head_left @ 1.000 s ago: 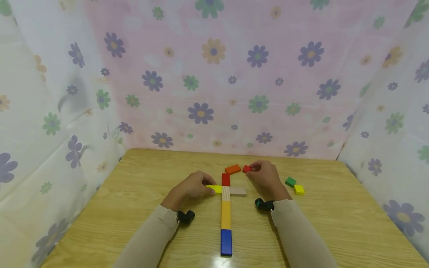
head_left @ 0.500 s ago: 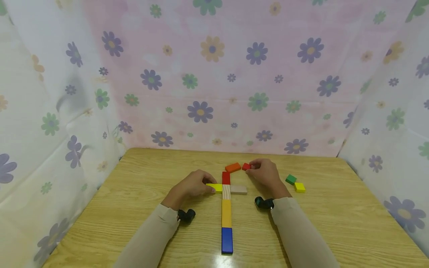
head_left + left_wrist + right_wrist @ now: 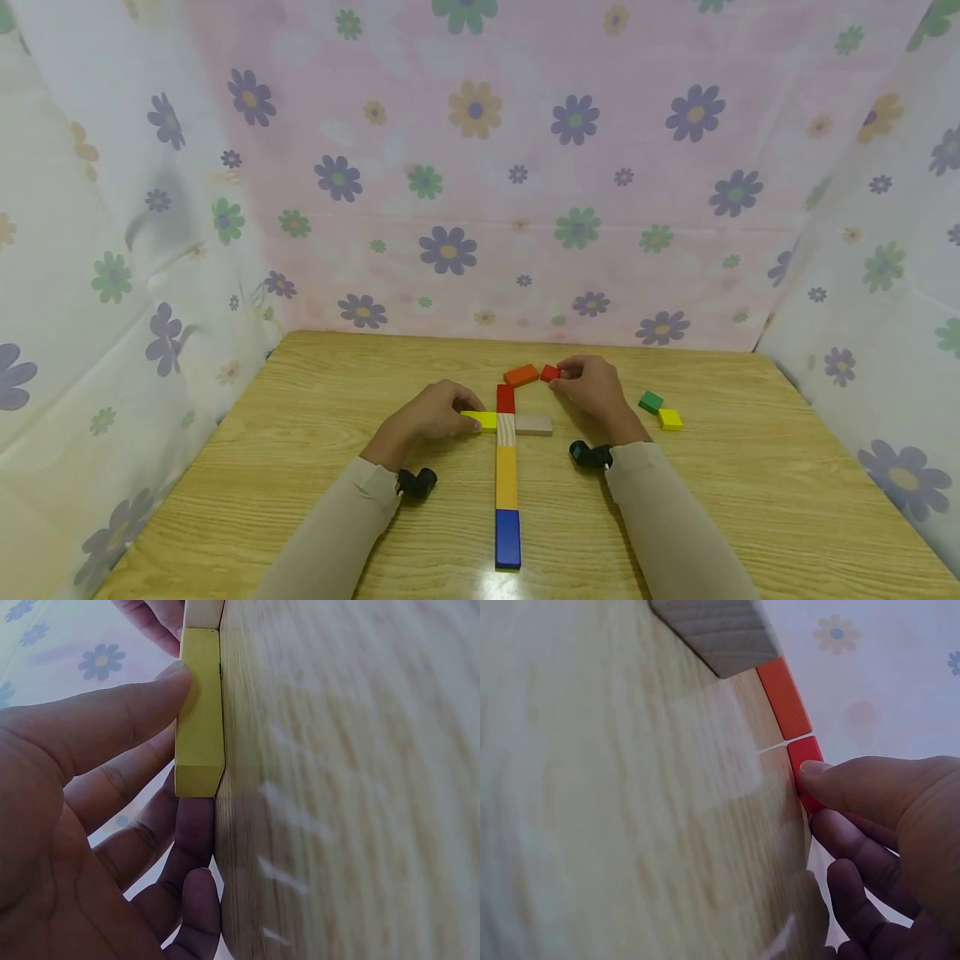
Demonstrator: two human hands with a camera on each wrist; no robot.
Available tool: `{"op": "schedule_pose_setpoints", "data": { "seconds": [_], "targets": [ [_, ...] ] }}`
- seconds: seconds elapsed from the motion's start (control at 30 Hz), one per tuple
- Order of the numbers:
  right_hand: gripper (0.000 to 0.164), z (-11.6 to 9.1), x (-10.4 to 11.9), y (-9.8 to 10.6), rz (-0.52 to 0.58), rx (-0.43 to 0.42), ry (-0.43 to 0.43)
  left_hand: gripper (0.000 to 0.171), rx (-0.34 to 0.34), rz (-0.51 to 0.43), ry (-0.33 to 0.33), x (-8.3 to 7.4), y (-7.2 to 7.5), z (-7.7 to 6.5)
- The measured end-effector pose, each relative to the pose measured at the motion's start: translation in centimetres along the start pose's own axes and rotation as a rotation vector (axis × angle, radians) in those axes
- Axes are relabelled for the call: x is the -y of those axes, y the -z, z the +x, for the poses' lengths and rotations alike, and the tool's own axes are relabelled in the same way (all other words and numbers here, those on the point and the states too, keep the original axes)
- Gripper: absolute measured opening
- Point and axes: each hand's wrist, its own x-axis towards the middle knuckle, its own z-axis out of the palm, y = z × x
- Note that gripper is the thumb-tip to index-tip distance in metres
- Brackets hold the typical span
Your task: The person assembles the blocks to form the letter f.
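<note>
My left hand (image 3: 438,412) pinches a yellow block (image 3: 480,421) between thumb and fingers. In the left wrist view the yellow block (image 3: 201,712) lies flat on the table. It forms the left arm of a cross, with a striped wooden block (image 3: 506,429) in the middle and a pale beige block (image 3: 533,426) on the right. Above the middle lies a red block (image 3: 506,398), then a slanted orange block (image 3: 521,375). My right hand (image 3: 596,387) pinches a small red block (image 3: 550,372) near the orange block's right end; the right wrist view shows a thin gap between them.
Below the striped block run an amber block (image 3: 506,477) and a blue block (image 3: 507,538). To the right of my right hand lie a green block (image 3: 650,402) and a small yellow block (image 3: 670,419). Floral cloth (image 3: 517,225) encloses the wooden table (image 3: 300,517) at the back and sides.
The small red block has shifted slightly left, closer to the orange block, in my right hand. My left hand stays on the yellow block. The head view has tilted a little.
</note>
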Motion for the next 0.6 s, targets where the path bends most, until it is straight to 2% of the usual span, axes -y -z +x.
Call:
{"op": "schedule_pose_setpoints", "data": {
  "seconds": [0.6],
  "targets": [
    [0.035, 0.17, -0.05, -0.16, -0.024, -0.003, 0.004, 0.016, 0.004, -0.008, 0.012, -0.11, 0.01, 0.00]
  ]
}}
